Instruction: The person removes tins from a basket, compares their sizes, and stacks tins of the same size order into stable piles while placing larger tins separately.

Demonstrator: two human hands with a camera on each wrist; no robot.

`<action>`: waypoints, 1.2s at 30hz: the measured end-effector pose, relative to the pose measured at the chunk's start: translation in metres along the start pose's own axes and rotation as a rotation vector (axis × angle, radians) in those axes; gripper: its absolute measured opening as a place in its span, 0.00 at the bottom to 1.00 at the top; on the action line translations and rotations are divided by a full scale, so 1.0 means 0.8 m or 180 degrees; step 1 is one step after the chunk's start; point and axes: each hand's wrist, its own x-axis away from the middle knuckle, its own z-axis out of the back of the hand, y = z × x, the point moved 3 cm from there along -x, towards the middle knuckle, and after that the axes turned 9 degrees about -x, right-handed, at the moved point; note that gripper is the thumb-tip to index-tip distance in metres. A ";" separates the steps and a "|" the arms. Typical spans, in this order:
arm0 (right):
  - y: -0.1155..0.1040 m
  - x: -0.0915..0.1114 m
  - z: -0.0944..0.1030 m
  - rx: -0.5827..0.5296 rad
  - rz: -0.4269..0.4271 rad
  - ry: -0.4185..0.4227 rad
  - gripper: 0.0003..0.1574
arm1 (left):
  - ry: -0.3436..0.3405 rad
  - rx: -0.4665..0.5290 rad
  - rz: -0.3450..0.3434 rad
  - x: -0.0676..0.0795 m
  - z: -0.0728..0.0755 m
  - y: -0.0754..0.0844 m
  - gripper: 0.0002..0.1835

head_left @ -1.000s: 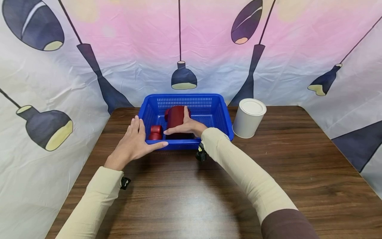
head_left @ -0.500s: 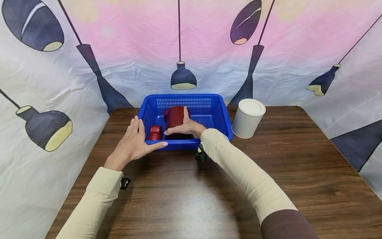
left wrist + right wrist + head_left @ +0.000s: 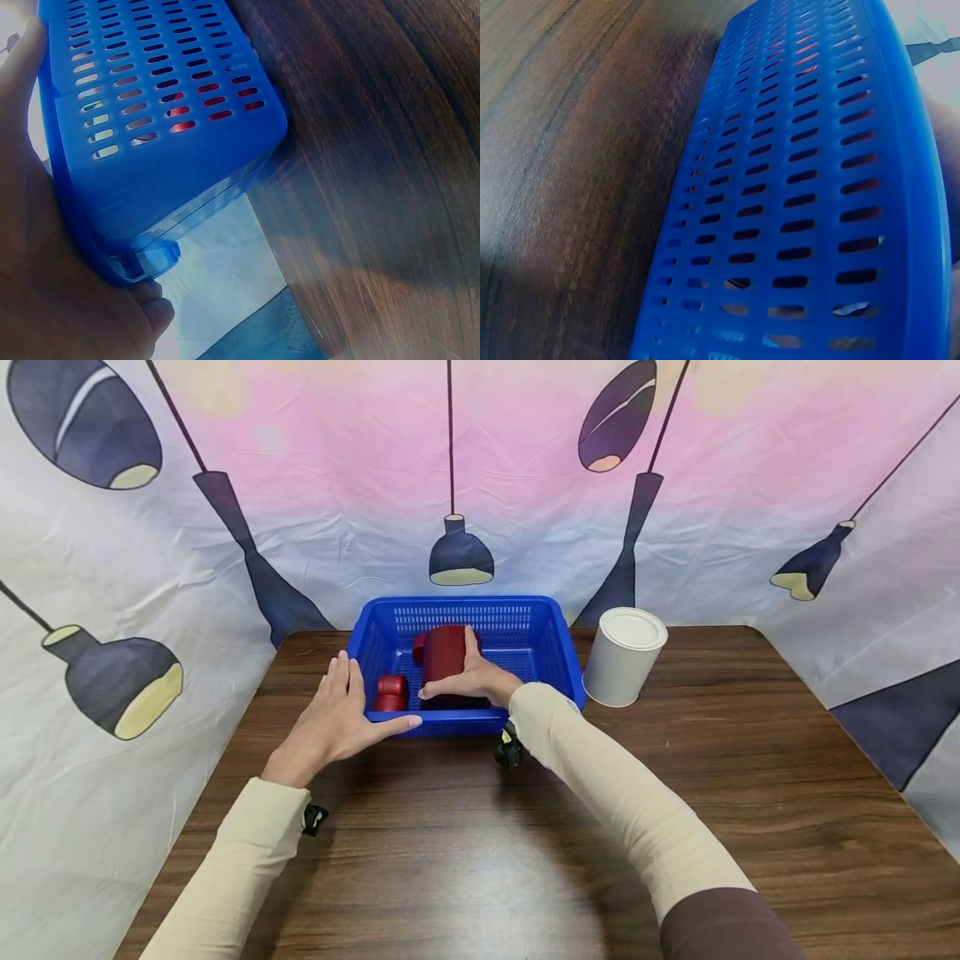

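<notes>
In the head view a blue perforated basket (image 3: 525, 610) stands at the back of the table. My left hand (image 3: 330, 718) lies at its front left corner, fingers straight along the left rim and thumb along the front rim. The left wrist view has that hand (image 3: 67, 300) against the basket's rim (image 3: 67, 172). My right hand (image 3: 476, 681) reaches inside and holds a large dark red cylinder (image 3: 444, 656), thumb across its near side and index finger up its right. Its other fingers are hidden. A small shiny red rounded object (image 3: 391, 692) lies left of the cylinder.
A white lidded can (image 3: 627, 658) stands upright just right of the basket. Another red rounded part (image 3: 418, 648) shows behind the cylinder's left side. The wooden table (image 3: 450, 843) ends near a printed cloth backdrop (image 3: 360, 527) behind and at both sides.
The right hand and the dark red cylinder have shifted very slightly right inside the basket. The left hand, basket and white can stay in place.
</notes>
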 end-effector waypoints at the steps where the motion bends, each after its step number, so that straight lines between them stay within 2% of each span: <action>1: 0.000 0.001 0.001 -0.0009 0.0015 0.0005 0.90 | -0.0005 0.0001 0.0001 0.000 0.000 0.000 0.75; 10: -0.011 0.007 0.017 -0.0078 0.0095 0.0077 0.90 | -0.0038 0.0015 0.0021 0.001 0.001 0.000 0.75; 17: -0.028 0.022 0.035 -0.0128 -0.0087 0.0113 0.89 | -0.0044 0.0008 0.0032 0.000 0.000 0.000 0.75; 25: -0.053 0.037 0.058 -0.0122 0.0161 0.0228 0.87 | -0.0015 -0.0008 0.0013 0.000 0.001 -0.001 0.75; 36: -0.084 0.060 0.100 -0.0171 0.0645 0.0419 0.84 | 0.0000 0.0006 0.0003 -0.001 -0.001 0.001 0.76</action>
